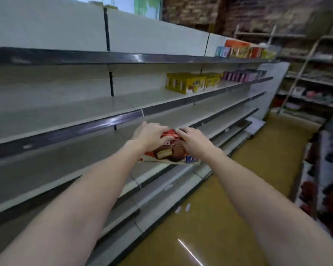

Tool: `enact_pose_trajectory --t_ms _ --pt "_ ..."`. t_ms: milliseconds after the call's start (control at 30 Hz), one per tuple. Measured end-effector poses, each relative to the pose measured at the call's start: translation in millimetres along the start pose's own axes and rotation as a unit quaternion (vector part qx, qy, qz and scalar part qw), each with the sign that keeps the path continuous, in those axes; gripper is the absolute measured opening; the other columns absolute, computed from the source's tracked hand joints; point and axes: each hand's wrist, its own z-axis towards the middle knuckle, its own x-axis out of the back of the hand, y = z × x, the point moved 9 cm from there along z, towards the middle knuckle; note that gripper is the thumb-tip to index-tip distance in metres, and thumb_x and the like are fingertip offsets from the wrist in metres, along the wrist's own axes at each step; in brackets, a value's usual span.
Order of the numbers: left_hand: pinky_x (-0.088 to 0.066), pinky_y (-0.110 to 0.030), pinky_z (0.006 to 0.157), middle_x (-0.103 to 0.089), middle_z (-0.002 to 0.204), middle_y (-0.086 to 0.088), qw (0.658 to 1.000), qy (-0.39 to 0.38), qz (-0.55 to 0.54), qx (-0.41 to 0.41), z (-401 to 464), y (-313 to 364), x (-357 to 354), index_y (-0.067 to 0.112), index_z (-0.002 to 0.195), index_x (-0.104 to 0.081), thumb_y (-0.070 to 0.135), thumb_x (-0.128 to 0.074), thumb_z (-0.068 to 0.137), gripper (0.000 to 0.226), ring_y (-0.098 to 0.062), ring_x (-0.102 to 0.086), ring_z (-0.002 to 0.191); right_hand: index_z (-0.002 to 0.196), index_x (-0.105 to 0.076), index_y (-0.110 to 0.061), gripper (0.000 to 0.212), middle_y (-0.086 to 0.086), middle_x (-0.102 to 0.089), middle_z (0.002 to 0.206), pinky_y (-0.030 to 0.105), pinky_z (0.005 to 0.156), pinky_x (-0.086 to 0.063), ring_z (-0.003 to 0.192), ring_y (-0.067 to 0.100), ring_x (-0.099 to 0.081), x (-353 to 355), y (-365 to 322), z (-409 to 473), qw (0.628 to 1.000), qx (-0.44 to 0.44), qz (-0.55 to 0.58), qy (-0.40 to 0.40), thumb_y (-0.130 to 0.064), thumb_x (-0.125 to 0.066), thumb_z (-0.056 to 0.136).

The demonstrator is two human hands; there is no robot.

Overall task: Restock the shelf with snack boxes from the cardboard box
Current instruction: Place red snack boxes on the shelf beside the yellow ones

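Both arms reach forward over the aisle toward a long grey shelf unit (123,114). My left hand (151,136) and my right hand (192,141) together grip a red snack box (169,153) printed with chocolate pies. The box is held tilted at the front edge of the third shelf from the top, its far end over the shelf board. My fingers wrap its upper edge and hide part of the print. The cardboard box is out of view.
Yellow snack boxes (185,84) and purple boxes (240,75) stand on the second shelf further right. Orange and mixed boxes (238,49) sit on the top shelf. A yellow-brown floor (238,189) runs along the aisle. Another stocked rack (327,169) lines the right side.
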Motion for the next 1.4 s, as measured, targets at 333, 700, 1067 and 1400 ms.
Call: enact_pose_trajectory --t_ms 333,700,1067,1400 --pt "-0.039 -0.050 0.105 -0.066 0.122 0.003 0.998 0.012 -0.009 -0.057 195.4 97.3 -45.9 0.035 0.129 -0.058 0.066 -0.038 0.094 0.051 -0.020 -0.059 0.115 0.155 -0.025 -0.025 0.053 0.005 -0.032 0.157 0.040 0.116 -0.020 0.143 0.027 -0.029 -1.2 205.5 38.1 0.996 -0.081 0.013 0.025 -0.033 -0.039 0.104" --pt "-0.047 -0.041 0.093 -0.067 0.118 0.002 0.997 0.048 0.058 -0.013 378.5 151.0 -78.5 0.030 0.127 -0.059 0.065 -0.037 0.096 0.051 -0.019 -0.062 0.107 0.153 -0.031 -0.027 0.054 0.001 -0.040 0.152 0.041 0.115 -0.030 0.137 0.024 -0.038 -3.9 389.2 130.4 0.994 -0.033 0.055 0.083 -0.040 -0.045 0.102" --pt "-0.046 -0.041 0.095 -0.065 0.127 0.001 0.989 0.071 0.094 0.087 479.6 156.0 -86.5 0.031 0.133 -0.057 0.059 -0.037 0.099 0.049 -0.022 -0.061 0.113 0.152 -0.033 -0.029 0.058 0.001 -0.039 0.153 0.040 0.116 -0.021 0.142 0.019 -0.032 -2.2 480.9 225.7 0.993 0.053 0.014 0.108 -0.031 -0.053 0.097" --pt "-0.041 -0.043 0.096 -0.064 0.121 -0.001 0.972 0.079 0.136 0.175 459.1 67.6 -60.4 0.030 0.131 -0.054 0.057 -0.035 0.100 0.046 -0.025 -0.059 0.111 0.151 -0.035 -0.030 0.060 0.005 -0.044 0.150 0.045 0.114 -0.024 0.139 0.026 -0.037 6.1 408.7 295.9 0.978 0.126 0.030 0.163 -0.038 -0.057 0.096"
